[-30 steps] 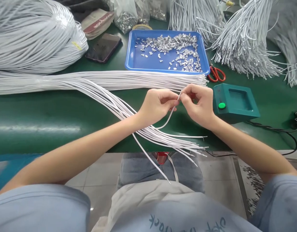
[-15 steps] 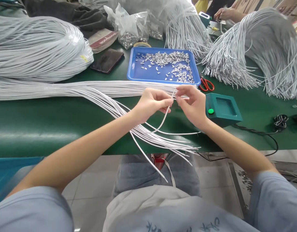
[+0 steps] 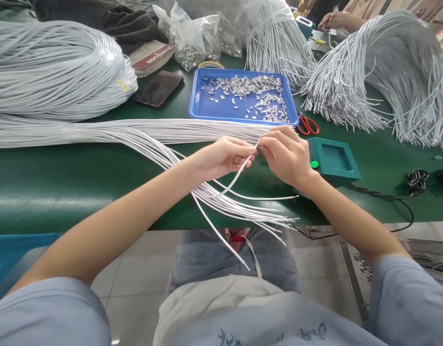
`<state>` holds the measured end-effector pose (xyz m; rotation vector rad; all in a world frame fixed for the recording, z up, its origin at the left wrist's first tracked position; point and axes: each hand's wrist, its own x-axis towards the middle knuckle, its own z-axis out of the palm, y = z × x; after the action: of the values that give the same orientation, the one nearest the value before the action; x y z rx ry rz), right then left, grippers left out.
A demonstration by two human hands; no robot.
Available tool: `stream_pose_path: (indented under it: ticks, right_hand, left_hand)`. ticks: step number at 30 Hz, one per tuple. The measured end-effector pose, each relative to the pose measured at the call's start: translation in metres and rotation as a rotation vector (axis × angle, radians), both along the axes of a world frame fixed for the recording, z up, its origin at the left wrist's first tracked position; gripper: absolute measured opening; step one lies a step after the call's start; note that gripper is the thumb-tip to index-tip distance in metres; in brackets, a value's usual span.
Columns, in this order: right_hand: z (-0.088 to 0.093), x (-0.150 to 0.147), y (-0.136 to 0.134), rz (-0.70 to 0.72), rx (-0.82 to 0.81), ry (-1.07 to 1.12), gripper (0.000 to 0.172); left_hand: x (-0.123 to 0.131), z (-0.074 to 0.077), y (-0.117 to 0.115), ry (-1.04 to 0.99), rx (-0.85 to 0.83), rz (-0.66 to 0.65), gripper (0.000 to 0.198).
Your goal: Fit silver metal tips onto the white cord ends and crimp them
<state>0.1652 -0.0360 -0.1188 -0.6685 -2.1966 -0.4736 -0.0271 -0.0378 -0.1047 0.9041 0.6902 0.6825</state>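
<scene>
My left hand point(image 3: 230, 156) pinches a white cable point(image 3: 237, 178) close to its end, thumb on top. Against those fingertips, my right hand point(image 3: 284, 156) is closed on the tip of the same cable; its fingers hide the very end. Below the hands, a fan of loose white cables point(image 3: 239, 206) hangs toward the table's front edge, one end drooping past it. Behind them a straight bundle of white cables point(image 3: 164, 130) runs across the table from the left. A blue tray point(image 3: 214, 113) with many small metal pieces point(image 3: 250, 86) lies just beyond.
Right of my right hand stands a green device with a green button point(image 3: 335, 161); red-handled scissors point(image 3: 308, 126) lie behind it. A dark phone point(image 3: 160, 89), bags of metal parts point(image 3: 190, 50) and coiled cable bundles point(image 3: 55, 72) lie around. Another person's hand point(image 3: 337, 20) shows at the back right.
My right hand has turned and its fingers have closed in on the cable's end, which showed upright between the hands before. My left hand has shifted slightly left and down.
</scene>
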Motion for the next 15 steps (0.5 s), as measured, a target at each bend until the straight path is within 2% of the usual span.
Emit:
stream_pose_path:
  ticks: [2, 4, 6, 8, 9, 10, 11, 12, 13, 15]
  right_hand:
    - [0.002, -0.004, -0.004, -0.038, -0.163, 0.083, 0.018]
    - [0.006, -0.01, -0.009, -0.043, -0.495, 0.272, 0.016]
    - [0.012, -0.016, -0.014, 0.038, -1.002, 0.505, 0.014]
    - [0.017, -0.021, -0.019, 0.194, -1.515, 0.696, 0.017]
    - [0.02, -0.023, -0.021, 0.269, -1.697, 0.756, 0.02]
    - [0.022, -0.023, -0.022, 0.321, -1.799, 0.789, 0.024]
    - [0.025, -0.022, -0.023, 0.332, -1.808, 0.792, 0.026]
    - [0.028, -0.02, -0.022, 0.292, -1.727, 0.768, 0.024]
    - [0.032, -0.016, -0.022, 0.21, -1.577, 0.711, 0.02]
    - [0.041, -0.003, -0.018, -0.031, -1.17, 0.504, 0.012]
  left_hand:
    - [0.0, 0.0, -0.001, 0.056, 0.055, -0.008, 0.01]
    - [0.0, -0.001, -0.003, 0.191, 0.276, 0.051, 0.01]
    - [-0.001, -0.006, -0.004, 0.404, 0.69, 0.209, 0.01]
    - [-0.004, -0.011, -0.005, 0.613, 1.174, 0.369, 0.014]
    - [-0.005, -0.014, -0.005, 0.68, 1.376, 0.417, 0.017]
    - [-0.006, -0.016, -0.004, 0.712, 1.516, 0.441, 0.019]
    - [-0.006, -0.017, -0.004, 0.708, 1.575, 0.456, 0.02]
    - [-0.006, -0.017, -0.004, 0.674, 1.549, 0.466, 0.019]
    - [-0.005, -0.017, -0.004, 0.618, 1.45, 0.467, 0.015]
    - [0.0, -0.016, -0.006, 0.487, 1.138, 0.418, 0.01]
